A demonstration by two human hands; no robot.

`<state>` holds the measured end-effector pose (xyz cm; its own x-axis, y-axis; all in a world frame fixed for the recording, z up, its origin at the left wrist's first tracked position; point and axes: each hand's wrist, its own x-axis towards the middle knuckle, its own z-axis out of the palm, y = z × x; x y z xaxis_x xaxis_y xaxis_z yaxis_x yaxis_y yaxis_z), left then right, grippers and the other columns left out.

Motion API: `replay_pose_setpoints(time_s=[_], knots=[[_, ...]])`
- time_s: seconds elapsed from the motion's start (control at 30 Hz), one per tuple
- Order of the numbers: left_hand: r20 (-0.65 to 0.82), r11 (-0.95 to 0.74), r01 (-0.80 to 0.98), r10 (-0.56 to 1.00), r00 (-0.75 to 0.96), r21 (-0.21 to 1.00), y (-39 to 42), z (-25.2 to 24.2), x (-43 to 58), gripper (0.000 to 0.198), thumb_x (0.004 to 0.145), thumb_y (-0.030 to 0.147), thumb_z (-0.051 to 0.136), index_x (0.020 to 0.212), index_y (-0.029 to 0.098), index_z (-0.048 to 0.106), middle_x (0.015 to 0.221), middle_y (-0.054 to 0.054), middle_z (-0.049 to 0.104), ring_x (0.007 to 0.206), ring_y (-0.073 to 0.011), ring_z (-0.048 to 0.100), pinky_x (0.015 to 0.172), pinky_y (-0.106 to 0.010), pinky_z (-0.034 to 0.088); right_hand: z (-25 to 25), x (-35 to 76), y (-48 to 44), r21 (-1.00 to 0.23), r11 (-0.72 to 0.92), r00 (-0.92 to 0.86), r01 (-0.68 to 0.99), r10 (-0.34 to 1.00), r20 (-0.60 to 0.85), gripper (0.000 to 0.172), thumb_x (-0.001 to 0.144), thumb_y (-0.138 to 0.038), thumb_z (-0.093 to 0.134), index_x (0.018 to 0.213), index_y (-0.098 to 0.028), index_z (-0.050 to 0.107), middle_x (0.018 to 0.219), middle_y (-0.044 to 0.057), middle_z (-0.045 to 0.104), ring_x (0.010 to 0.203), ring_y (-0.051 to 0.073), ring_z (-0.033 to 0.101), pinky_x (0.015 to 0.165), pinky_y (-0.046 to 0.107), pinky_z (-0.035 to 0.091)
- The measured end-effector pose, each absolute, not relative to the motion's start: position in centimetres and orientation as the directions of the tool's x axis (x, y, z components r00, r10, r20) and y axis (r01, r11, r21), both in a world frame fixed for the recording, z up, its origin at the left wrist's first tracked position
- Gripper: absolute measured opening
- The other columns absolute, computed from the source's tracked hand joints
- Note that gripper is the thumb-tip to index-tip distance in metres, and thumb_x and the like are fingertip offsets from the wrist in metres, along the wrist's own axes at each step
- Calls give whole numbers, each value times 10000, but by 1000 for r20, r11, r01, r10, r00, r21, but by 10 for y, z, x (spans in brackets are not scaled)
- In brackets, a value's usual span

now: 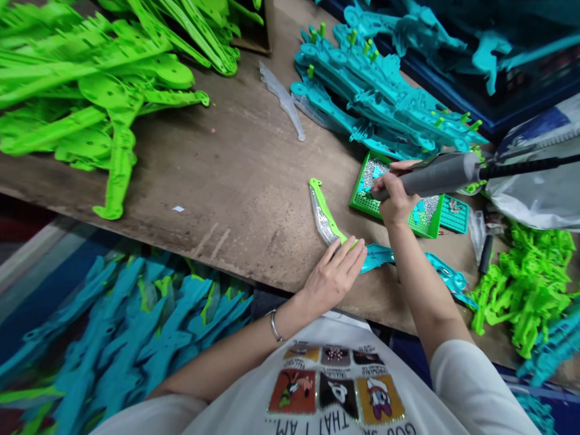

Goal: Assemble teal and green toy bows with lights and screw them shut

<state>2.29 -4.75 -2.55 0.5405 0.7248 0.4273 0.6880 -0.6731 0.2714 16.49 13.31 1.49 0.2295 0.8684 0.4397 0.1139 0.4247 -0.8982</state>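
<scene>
My left hand [336, 273] lies flat with fingers together, pressing down a toy blade piece [324, 212] of green and clear plastic joined to a teal handle part [408, 261] on the wooden table [226, 181]. My right hand [395, 194] is closed around a grey powered screwdriver [435, 174]. Its tip points into a green tray [365, 204] holding small screws. A black cord runs from the tool to the right.
A pile of green plastic parts [90, 84] covers the table's far left. Teal parts [376, 96] are stacked at the back right. More green pieces [525, 284] lie at the right edge. A bin of assembled teal toys [113, 338] sits below left.
</scene>
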Motion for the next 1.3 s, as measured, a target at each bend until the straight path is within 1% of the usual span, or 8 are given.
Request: replay_pose_setpoints(time_s=[0.13, 0.27, 0.43, 0.67, 0.8, 0.97, 1.17, 1.3], knots=[[430, -669, 693, 727, 536, 269, -47, -24, 23, 462, 1036, 124, 491, 1492, 76, 543, 1597, -160, 510, 1491, -329, 479, 1246, -525, 423, 19, 166, 136, -907, 407, 164, 107, 893, 420, 313, 787, -485, 740, 955, -268, 589, 561, -97, 516, 458, 137, 546, 537, 327, 505], [417, -667, 695, 730, 541, 268, -47, -20, 23, 455, 1041, 123, 470, 1487, 76, 546, 1575, -148, 540, 1473, -325, 500, 1245, -517, 418, 43, 156, 127, -889, 448, 199, 98, 866, 458, 307, 811, -494, 742, 990, -290, 598, 589, -88, 521, 456, 136, 546, 518, 324, 507], [403, -658, 695, 743, 535, 290, -47, -16, 22, 450, 1049, 138, 457, 1484, 63, 544, 1562, -154, 553, 1472, -315, 495, 1247, -518, 409, 63, 120, 112, -870, 492, 107, -15, 866, 488, 292, 850, -506, 732, 1019, -315, 589, 596, -89, 506, 443, 125, 529, 518, 317, 522], [418, -660, 702, 736, 533, 267, -48, -19, 24, 450, 1051, 150, 451, 1482, 69, 550, 1559, -161, 554, 1463, -300, 507, 1250, -510, 399, 39, 73, 137, -888, 456, 73, -64, 889, 452, 379, 850, -625, 694, 970, -282, 586, 592, -79, 489, 474, 123, 542, 552, 315, 530], [419, -664, 705, 731, 539, 249, -48, -20, 24, 447, 1052, 165, 450, 1474, 63, 558, 1558, -162, 555, 1469, -306, 499, 1250, -513, 395, 32, 61, 147, -894, 444, 60, -67, 896, 440, 368, 851, -617, 692, 899, -267, 590, 593, -73, 505, 477, 115, 532, 543, 298, 510], [420, -661, 711, 731, 537, 241, -48, -21, 24, 451, 1052, 171, 455, 1477, 56, 556, 1556, -158, 559, 1474, -311, 492, 1252, -501, 392, 27, 56, 149, -929, 370, 46, 7, 928, 370, 333, 857, -569, 694, 916, -261, 583, 595, -71, 522, 499, 120, 542, 559, 295, 516], [410, -662, 705, 734, 542, 253, -48, -20, 23, 454, 1052, 159, 438, 1482, 65, 553, 1569, -151, 547, 1481, -309, 487, 1258, -501, 387, 34, 57, 158, -946, 323, -195, 10, 929, 315, 261, 802, -419, 730, 765, -243, 541, 581, -67, 535, 490, 109, 523, 506, 276, 477], [418, -665, 704, 730, 541, 250, -48, -20, 23, 451, 1049, 153, 444, 1476, 66, 559, 1556, -152, 560, 1469, -317, 502, 1246, -514, 402, 29, 56, 166, -950, 307, -347, 62, 899, 268, 277, 801, -445, 733, 771, -243, 546, 604, -56, 544, 527, 114, 518, 531, 287, 485]])
